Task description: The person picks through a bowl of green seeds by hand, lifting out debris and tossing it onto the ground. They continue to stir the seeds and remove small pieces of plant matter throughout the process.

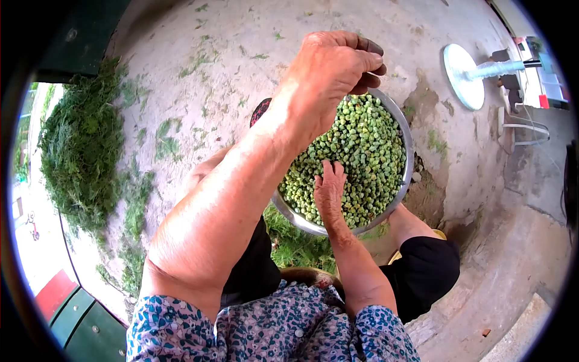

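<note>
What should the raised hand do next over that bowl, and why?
Probably lower the left hand toward the bowl and open it. Its fingertips are pinched shut just above the rim, whether on anything I cannot tell, while the right hand rests open on the peas that fill the bowl.

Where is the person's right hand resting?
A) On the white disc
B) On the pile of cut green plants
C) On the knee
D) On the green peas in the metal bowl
D: the right hand lies on the green peas inside the metal bowl, while the left hand is raised above it.
</note>
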Tool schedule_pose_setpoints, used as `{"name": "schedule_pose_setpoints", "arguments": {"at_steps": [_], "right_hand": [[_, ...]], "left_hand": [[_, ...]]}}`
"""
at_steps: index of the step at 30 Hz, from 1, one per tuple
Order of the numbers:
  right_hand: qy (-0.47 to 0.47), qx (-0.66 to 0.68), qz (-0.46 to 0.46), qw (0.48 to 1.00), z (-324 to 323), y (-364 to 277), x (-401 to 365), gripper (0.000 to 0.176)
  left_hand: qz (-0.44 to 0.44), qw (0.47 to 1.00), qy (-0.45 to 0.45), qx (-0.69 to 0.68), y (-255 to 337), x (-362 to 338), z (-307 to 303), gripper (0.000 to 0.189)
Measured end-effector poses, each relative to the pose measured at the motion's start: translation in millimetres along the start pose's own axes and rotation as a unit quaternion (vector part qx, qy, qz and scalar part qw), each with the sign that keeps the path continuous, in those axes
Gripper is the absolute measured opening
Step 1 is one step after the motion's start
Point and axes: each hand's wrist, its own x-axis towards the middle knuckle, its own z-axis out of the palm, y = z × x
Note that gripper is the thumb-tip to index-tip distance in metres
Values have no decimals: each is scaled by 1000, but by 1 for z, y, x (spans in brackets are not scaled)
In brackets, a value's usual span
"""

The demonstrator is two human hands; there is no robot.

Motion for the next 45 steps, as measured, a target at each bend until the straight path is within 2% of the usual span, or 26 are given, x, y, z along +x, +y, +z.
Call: {"name": "schedule_pose_setpoints", "arguments": {"at_steps": [5,8,10,13,15,16,20,21,23,25,26,29,33,34,35,37,38,43,45], "right_hand": [[-9,23,-40,999,-4,1,-10,42],[-49,58,-32,997,-13,-5,-21,41],[-33,60,-43,997,-9,-4,-31,44],[-25,60,-38,997,-10,-1,-42,46],[-52,31,-22,998,-18,-2,-47,46],[-50,4,-45,998,-21,4,-49,44],[-40,-31,22,998,-34,11,-53,42],[10,-50,18,999,-36,13,-50,35],[14,3,91,996,-44,24,-34,30],[123,-2,44,991,-42,45,-15,33],[121,58,99,986,-44,50,-7,36],[133,29,77,988,-48,58,11,38],[94,-20,144,985,-41,49,15,37],[105,15,148,983,-46,34,13,35],[146,-3,81,986,-38,34,11,28],[71,40,50,995,-26,30,12,21],[63,53,44,996,-17,27,12,14],[48,9,40,998,3,14,25,21],[26,-11,51,998,5,16,30,22]], "left_hand": [[9,1000,0,10,-2,1,0,22],[12,1000,1,6,-5,3,-1,21],[14,1000,-1,1,-6,3,-1,21],[9,1000,-11,10,-6,4,-1,21],[5,1000,-6,17,-6,3,0,20],[2,1000,-6,17,-5,3,1,20],[-3,1000,2,14,-4,2,2,21],[-5,1000,9,17,-3,1,3,21],[-6,1000,7,18,-4,2,3,21],[-7,1000,5,24,-5,3,3,21],[-8,1000,4,28,-4,2,3,21],[-5,1000,1,26,-5,4,2,21],[-4,1000,2,8,-4,3,2,21],[-1,1000,0,8,-5,4,2,21],[2,1000,-2,8,-6,4,2,21],[1,1000,-2,7,-6,3,1,22],[-2,1000,-1,5,-6,2,1,22],[-2,1000,7,4,-4,3,2,21],[8,999,25,-42,-3,3,6,20]]}}
